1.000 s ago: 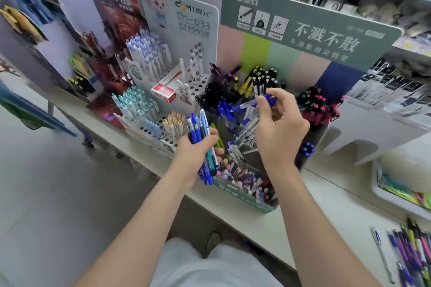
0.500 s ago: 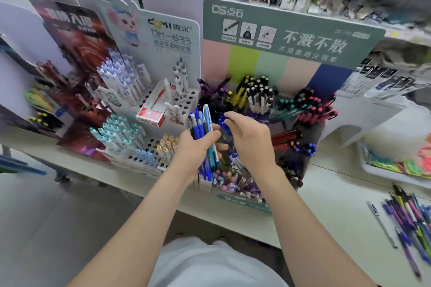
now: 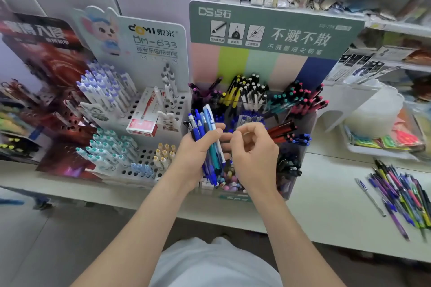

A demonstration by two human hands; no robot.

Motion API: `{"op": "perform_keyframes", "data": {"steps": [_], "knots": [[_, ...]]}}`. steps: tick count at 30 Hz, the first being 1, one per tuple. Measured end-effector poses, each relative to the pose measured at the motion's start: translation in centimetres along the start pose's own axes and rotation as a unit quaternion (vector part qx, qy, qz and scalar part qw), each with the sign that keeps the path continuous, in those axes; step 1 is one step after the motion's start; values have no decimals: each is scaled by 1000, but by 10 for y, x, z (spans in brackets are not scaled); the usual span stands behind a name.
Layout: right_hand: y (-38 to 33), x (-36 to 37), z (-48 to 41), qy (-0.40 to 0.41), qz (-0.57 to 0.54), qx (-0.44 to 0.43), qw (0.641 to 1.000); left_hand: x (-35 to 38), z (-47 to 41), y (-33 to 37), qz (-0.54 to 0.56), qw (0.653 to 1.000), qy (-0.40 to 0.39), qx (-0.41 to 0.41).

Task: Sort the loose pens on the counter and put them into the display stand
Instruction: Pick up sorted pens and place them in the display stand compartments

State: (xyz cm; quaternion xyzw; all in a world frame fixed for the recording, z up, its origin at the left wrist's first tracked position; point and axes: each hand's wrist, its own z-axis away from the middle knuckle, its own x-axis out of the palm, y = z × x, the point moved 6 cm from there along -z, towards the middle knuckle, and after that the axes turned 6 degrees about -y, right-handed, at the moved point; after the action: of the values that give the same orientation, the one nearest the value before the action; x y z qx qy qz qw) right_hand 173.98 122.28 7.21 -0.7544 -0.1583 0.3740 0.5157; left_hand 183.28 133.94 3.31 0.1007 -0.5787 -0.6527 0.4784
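Left hand [image 3: 196,147]: closed round a bundle of pens [image 3: 205,123], mostly blue with one white and one teal barrel, held upright in front of the display stand [image 3: 275,37]
Right hand [image 3: 256,154]: fingers curled, thumb and forefinger tips close together just beside the bundle; no pen can be made out in it
Loose pens [image 3: 401,191]: a mixed heap lying on the bench [image 3: 326,212] to the right, well apart from both hands
Likely step: drawing the next pen out of the bundle for its slot
Risk, slipping bundle: the barrels fan out unevenly above the fist, so pulling one free could loosen the grip and drop others into the front compartments
Risk, wrong slot: the stand holds several blue groups close together, one at the blue-capped row [image 3: 251,117], so a similar barrel may land with the wrong kind
Risk, mixed bundle: the teal and white pens sit among the blue ones and could be slotted along with them unnoticed
Risk, knocking stock: both hands work right over crowded compartments, and a wrist could tip the red pens [image 3: 282,128] leaning outward
Risk, heap on the bench: round barrels lie near the front edge and a careless grab might roll some to the floor
Hidden: the slots directly beneath the hands cannot be seen
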Motion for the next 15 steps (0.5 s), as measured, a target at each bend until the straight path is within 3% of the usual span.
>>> {"op": "perform_keyframes", "data": {"steps": [6,15], "knots": [[12,7,25,-83,-8,70,994,7,2,-1,96,995,19,32],[13,-16,40,41,-18,55,998,30,3,-14,160,985,-47,-32]]}}
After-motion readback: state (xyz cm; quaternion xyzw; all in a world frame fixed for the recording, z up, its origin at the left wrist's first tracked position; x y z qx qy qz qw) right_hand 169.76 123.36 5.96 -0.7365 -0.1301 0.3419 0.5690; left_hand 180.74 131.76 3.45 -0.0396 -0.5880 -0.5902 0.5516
